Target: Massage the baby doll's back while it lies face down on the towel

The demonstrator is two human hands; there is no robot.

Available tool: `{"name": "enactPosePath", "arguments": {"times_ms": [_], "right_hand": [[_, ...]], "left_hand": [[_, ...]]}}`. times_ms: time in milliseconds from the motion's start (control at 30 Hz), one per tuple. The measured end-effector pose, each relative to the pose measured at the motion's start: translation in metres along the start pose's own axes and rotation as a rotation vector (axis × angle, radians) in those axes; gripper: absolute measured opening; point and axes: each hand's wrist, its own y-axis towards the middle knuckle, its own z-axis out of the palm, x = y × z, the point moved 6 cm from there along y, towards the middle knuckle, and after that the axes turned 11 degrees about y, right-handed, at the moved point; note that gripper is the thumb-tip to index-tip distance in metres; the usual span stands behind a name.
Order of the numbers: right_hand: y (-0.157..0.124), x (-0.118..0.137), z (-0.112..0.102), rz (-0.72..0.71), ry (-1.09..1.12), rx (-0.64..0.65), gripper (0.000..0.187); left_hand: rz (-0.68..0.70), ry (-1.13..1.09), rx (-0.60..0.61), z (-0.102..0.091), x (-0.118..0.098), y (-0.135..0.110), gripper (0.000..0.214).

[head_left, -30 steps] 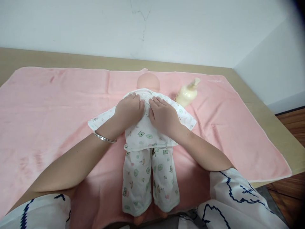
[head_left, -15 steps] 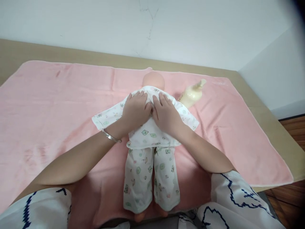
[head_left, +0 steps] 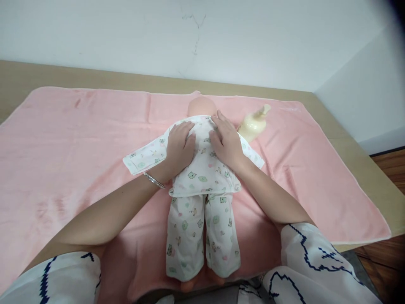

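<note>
A baby doll (head_left: pixel 202 106) lies face down, its bald head away from me and its feet toward me. It wears a white printed top (head_left: pixel 204 169) and matching trousers (head_left: pixel 186 236), with both sleeves spread outward. My left hand (head_left: pixel 181 145) rests on the left side of the doll's upper back, fingers stretched over the cloth. On the right side, my right hand (head_left: pixel 226 141) lies with fingers apart, its fingertips near the shoulder and neck. Neither hand grips anything. A bracelet (head_left: pixel 154 180) circles my left wrist.
A pink blanket (head_left: pixel 79 139) spreads under the doll over a wooden table (head_left: pixel 341 139). Beyond the right sleeve lies a cream pump bottle (head_left: pixel 255 123), tilted on the blanket. A white wall (head_left: pixel 126 38) stands behind the table.
My hands have moved apart from the middle of the doll's back toward its two sides. The right hand has also shifted up toward the shoulder. Doll and bottle stay in place.
</note>
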Motion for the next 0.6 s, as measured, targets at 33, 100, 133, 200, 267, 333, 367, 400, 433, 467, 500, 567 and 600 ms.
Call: {"name": "enactPosePath", "arguments": {"times_ms": [33, 100, 133, 200, 267, 333, 367, 400, 433, 467, 500, 567, 600], "right_hand": [[-0.002, 0.005, 0.000, -0.032, -0.008, -0.009, 0.049], [-0.007, 0.016, 0.004, -0.081, -0.024, 0.053, 0.050], [-0.008, 0.020, 0.008, -0.083, -0.026, 0.108, 0.050], [-0.011, 0.023, 0.015, -0.056, -0.015, 0.195, 0.049], [-0.011, 0.023, 0.013, -0.023, 0.005, 0.179, 0.048], [-0.012, 0.025, 0.008, -0.035, 0.019, 0.093, 0.046], [-0.013, 0.026, 0.007, -0.051, 0.022, 0.060, 0.046], [-0.014, 0.027, 0.007, -0.070, 0.023, 0.047, 0.047], [-0.015, 0.028, 0.009, -0.083, 0.020, 0.056, 0.048], [-0.016, 0.029, 0.012, -0.091, 0.015, 0.080, 0.048], [-0.018, 0.030, 0.015, -0.093, 0.011, 0.105, 0.048], [-0.019, 0.031, 0.016, -0.096, 0.020, 0.115, 0.047], [-0.020, 0.032, 0.013, -0.104, 0.028, 0.090, 0.046]], "left_hand": [[0.015, -0.004, -0.009, -0.001, -0.001, 0.000, 0.039], [0.039, -0.001, -0.014, -0.001, -0.003, 0.000, 0.039], [0.045, 0.000, -0.012, -0.001, -0.004, 0.001, 0.039], [0.044, -0.006, -0.012, -0.002, -0.005, 0.002, 0.040], [0.038, -0.020, -0.013, -0.002, -0.005, 0.002, 0.040], [0.043, -0.036, -0.014, -0.002, -0.005, 0.002, 0.040], [0.048, -0.042, -0.015, -0.002, -0.005, 0.002, 0.041], [0.053, -0.045, -0.015, -0.001, -0.005, 0.002, 0.041], [0.055, -0.044, -0.016, -0.001, -0.005, 0.002, 0.041], [0.053, -0.041, -0.018, -0.001, -0.005, 0.002, 0.042], [0.050, -0.038, -0.018, -0.001, -0.004, 0.002, 0.042], [0.044, -0.036, -0.018, -0.001, -0.004, 0.002, 0.043], [0.043, -0.038, -0.018, -0.001, -0.004, 0.002, 0.042]]}}
